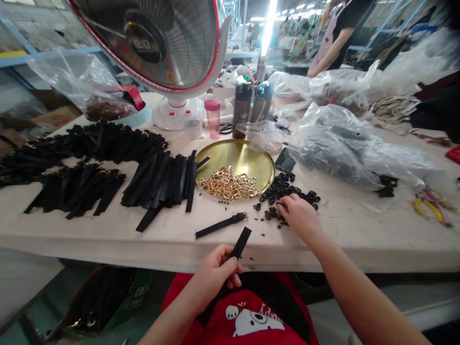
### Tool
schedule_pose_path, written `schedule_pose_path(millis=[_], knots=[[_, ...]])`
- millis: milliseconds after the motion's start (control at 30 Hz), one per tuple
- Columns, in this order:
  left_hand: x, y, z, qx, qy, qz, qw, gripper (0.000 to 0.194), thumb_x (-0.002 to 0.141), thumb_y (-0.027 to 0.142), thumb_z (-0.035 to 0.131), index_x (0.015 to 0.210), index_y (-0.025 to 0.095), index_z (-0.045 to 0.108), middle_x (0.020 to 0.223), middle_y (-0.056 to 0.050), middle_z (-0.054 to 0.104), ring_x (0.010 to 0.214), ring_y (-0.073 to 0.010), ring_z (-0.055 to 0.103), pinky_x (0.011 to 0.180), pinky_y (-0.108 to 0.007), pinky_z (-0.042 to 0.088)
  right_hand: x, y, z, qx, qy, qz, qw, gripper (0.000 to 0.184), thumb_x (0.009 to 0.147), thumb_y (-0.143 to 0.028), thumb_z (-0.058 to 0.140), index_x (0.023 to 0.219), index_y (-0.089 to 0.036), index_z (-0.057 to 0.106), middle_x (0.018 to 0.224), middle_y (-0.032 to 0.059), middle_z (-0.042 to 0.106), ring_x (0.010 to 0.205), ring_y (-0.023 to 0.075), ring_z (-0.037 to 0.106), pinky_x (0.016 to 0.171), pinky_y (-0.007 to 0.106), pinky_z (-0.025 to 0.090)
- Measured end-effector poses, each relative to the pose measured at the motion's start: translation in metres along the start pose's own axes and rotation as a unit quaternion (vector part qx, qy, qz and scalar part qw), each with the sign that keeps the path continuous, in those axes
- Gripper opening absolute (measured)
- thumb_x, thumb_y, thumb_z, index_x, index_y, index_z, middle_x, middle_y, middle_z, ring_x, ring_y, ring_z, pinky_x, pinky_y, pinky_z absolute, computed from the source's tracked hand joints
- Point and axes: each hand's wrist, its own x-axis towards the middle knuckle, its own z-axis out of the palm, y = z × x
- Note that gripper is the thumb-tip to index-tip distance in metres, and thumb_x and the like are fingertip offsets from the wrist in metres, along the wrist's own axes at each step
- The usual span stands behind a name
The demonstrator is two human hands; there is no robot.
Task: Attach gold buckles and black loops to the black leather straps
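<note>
My left hand (223, 268) is closed around a black strap (241, 241), whose flat end sticks up past my thumb over the table's front edge. My right hand (300, 215) reaches into a pile of small black loops (283, 189), its fingertips pinched on a black loop (282, 205). Between the hands and the tray lies a black strap with a gold buckle (223, 225). Gold buckles (230, 184) are heaped on the near side of a round gold tray (247, 149).
Black straps (161, 184) lie in rows at the left, with finished bundles (82, 189) beside them. A fan (176, 112), a pink cup (212, 120) and dark bottles (241, 108) stand behind. Plastic bags (345, 148) and yellow-handled pliers (427, 208) are at the right.
</note>
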Motion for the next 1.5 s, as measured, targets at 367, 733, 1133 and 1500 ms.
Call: schedule_pose_path(millis=[367, 733, 1133, 1500], knots=[[0.01, 0.003, -0.001, -0.029, -0.027, -0.003, 0.999, 0.016, 0.076, 0.029, 0.048, 0.082, 0.014, 0.05, 0.067, 0.001, 0.058, 0.048, -0.005, 0.052, 0.046, -0.015, 0.035, -0.017, -0.004, -0.014, 0.589, -0.048, 0.218, 0.777, 0.027, 0.073, -0.044, 0.056, 0.087, -0.02, 0.055, 0.068, -0.0008, 0.057, 0.055, 0.0124, 0.053, 0.055, 0.028, 0.045], [0.058, -0.006, 0.015, -0.002, 0.033, 0.029, 0.999, 0.028, 0.08, 0.014, 0.036, 0.104, 0.013, 0.049, 0.094, -0.008, 0.061, 0.068, -0.009, 0.061, 0.049, -0.015, 0.04, -0.039, -0.061, 0.006, 0.697, -0.092, 0.243, 0.668, 0.024, 0.071, -0.036, 0.061, 0.09, -0.021, 0.059, 0.079, -0.0002, 0.059, 0.066, 0.0101, 0.057, 0.07, 0.028, 0.05], [0.009, -0.039, -0.038, 0.12, 0.137, 0.195, 0.964, 0.02, 0.083, 0.025, 0.04, 0.096, 0.015, 0.051, 0.072, 0.0, 0.056, 0.054, -0.0072, 0.052, 0.054, -0.02, 0.044, -0.066, -0.083, -0.006, 0.425, -0.003, -0.014, 0.905, 0.017, 0.082, -0.03, 0.048, 0.092, -0.02, 0.056, 0.079, 0.0039, 0.058, 0.069, 0.016, 0.055, 0.063, 0.029, 0.046], [0.025, -0.042, -0.068, 0.048, 0.263, 0.194, 0.944, 0.013, 0.08, 0.021, 0.044, 0.085, 0.013, 0.053, 0.072, -0.003, 0.059, 0.064, -0.0123, 0.057, 0.062, -0.026, 0.048, -0.045, -0.187, 0.014, 0.135, -0.075, -0.238, 0.959, 0.017, 0.085, -0.03, 0.048, 0.095, -0.018, 0.056, 0.088, 0.0076, 0.06, 0.079, 0.0214, 0.056, 0.067, 0.031, 0.039]])
